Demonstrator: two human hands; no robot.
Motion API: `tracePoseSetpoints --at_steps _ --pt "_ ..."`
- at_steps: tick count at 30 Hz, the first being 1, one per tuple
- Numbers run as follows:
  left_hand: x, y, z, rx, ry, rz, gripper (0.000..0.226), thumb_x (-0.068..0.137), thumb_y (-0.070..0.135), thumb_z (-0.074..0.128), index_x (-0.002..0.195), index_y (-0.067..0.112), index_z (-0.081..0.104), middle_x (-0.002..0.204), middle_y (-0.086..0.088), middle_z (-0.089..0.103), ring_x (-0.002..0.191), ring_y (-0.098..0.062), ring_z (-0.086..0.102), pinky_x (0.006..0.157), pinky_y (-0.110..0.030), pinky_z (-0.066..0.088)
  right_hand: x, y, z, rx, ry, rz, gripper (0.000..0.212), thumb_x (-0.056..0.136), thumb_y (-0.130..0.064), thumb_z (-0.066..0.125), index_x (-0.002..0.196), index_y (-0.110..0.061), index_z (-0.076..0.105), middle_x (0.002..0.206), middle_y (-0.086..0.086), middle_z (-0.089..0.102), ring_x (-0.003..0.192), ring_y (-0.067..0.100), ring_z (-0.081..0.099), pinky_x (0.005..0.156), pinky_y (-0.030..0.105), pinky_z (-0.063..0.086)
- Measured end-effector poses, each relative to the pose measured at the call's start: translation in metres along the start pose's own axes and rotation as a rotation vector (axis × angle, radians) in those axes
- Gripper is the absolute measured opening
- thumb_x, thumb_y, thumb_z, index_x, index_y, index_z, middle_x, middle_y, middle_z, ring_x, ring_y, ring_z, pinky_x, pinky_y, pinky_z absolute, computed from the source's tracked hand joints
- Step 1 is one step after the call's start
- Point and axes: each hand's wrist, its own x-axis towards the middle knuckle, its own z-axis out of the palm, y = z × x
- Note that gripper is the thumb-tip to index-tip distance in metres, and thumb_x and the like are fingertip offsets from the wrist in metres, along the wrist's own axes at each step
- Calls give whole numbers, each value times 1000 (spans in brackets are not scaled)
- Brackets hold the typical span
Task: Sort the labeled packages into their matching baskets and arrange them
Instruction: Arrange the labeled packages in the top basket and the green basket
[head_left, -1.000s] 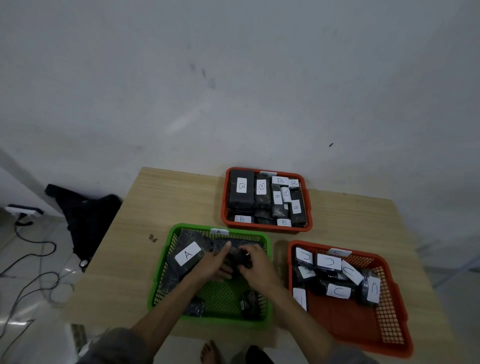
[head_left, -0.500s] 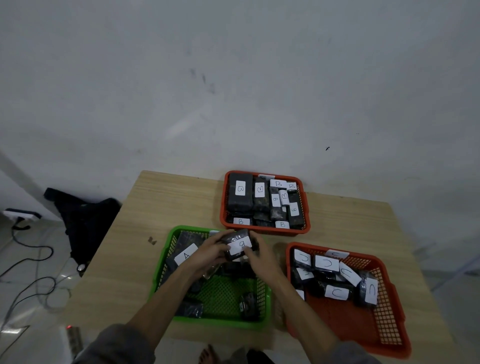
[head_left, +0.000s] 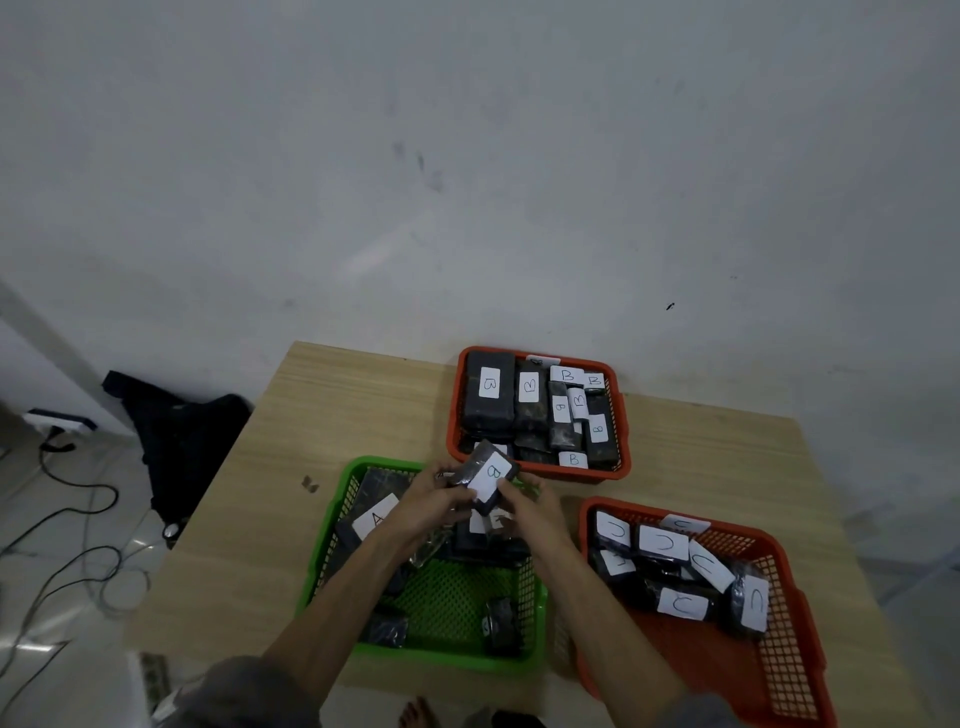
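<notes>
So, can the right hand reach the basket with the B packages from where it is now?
Probably yes. The right hand shares the B package with the left hand, and the B basket lies just beyond, nothing between.

Both forearms reach in from about six o'clock and converge near the centre. The left hand (head_left: 431, 499) and right hand (head_left: 530, 512) face each other, fingers (head_left: 506, 488) curled, apparently pinching one dark package (head_left: 485, 475) between them, raised and tilted.

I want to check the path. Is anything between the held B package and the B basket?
Nothing visible. Both hands hold the B package just before the B basket's near rim; only the rim lies between.
</notes>
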Motion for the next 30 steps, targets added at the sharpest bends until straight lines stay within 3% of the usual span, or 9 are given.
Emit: tracePoseSetpoints --at_steps 3,5,9,13,17,19,23,26,30 --pt "7 2 6 54 5 18 46 82 35 76 107 1 59 104 -14 71 92 -25 72 75 -36 59 3 -5 -5 2 2 6 27 96 -22 66 121 -23 57 114 4 71 102 24 70 91 48 58" --pt "12 5 8 122 13 32 51 78 43 78 110 6 61 106 -13 71 93 -22 72 76 -38 60 7 -10 -11 -81 -8 -26 31 97 -24 63 127 -26 56 120 2 67 104 20 67 90 41 57" --pt "28 14 17 138 -53 21 58 88 21 72 136 33 43 122 -13 62 110 -30 64 75 -40 61 22 -18 -23 -239 -78 -130 49 93 -30 69 139 -31 51 129 -6 62 108 10 62 91 34 55" --pt "45 26 36 121 -25 10 53 94 6 59 138 32 44 126 -17 55 114 -36 60 82 -46 59 36 -21 -29 -520 -105 -276 59 80 -35 81 130 -39 49 121 -15 57 102 -5 56 75 11 45" --pt "63 25 54 134 20 -8 45 94 0 56 130 25 47 118 -14 56 110 -33 61 78 -41 61 58 -24 -39 -718 -32 -349 79 80 -33 79 147 -25 37 138 -5 47 123 12 50 100 30 45" --pt "71 23 58 201 50 9 41 92 -1 59 124 22 47 110 -9 58 104 -26 61 71 -33 61 71 -25 -46 -731 -58 -310 82 79 -30 81 147 -22 36 141 -4 49 128 15 50 104 37 48" --pt "89 15 57 461 189 46 24 93 7 61 115 15 58 111 -9 63 105 -22 60 84 -33 54 95 -23 -63 -808 -127 -291 75 77 -18 83 141 -18 43 137 2 53 126 19 53 101 29 48" --pt "98 10 51 616 274 43 24 97 3 50 118 5 62 122 -16 64 99 -19 59 75 -16 49 113 -26 -68 -873 -170 -273 78 80 -12 80 147 -18 39 141 6 42 129 24 51 107 31 42" --pt "101 13 36 764 367 59 36 95 -4 42 127 1 57 132 -14 59 122 -26 54 101 -25 40 140 -35 -54 -908 -234 -249 79 85 -11 76 153 -19 35 144 10 36 132 26 48 112 32 36"
